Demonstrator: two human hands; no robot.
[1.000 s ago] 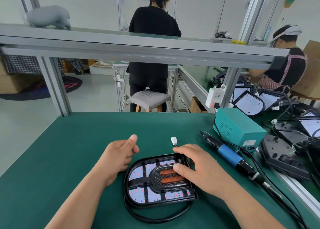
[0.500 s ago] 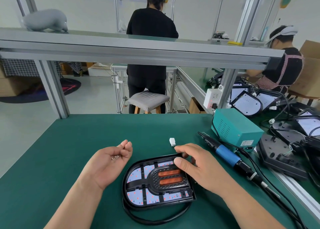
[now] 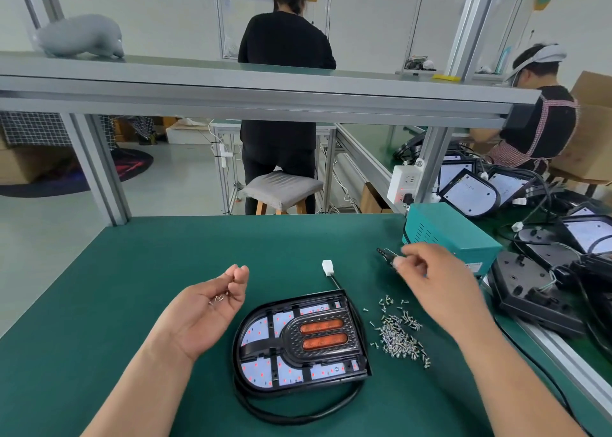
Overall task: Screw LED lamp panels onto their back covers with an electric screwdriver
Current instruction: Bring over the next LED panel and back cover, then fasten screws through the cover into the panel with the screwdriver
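- Flat on the green mat (image 3: 132, 287), between the two forearms: lamp panel (image 3: 256, 332) seated in its black back cover (image 3: 314, 383), inner side up, two orange strips showing.
- Long axis roughly left to right, right end angled slightly away; rounded end pointing left, straight edge pointing right.
- Black cable (image 3: 298, 419) looped along the near edge; white connector (image 3: 327, 267) lying beyond the far right corner.
- Screw pile (image 3: 399, 334) just right of the straight edge, not touching it.
- Left hand (image 3: 205, 310) palm up, left of the cover, fingers cupped around a few small screws (image 3: 218, 299).
- Right hand (image 3: 433, 277) blurred over the electric screwdriver (image 3: 385, 253), bit pointing away and left; cannot tell whether grasping it or loose.
- Teal box (image 3: 453, 234) just behind that hand.
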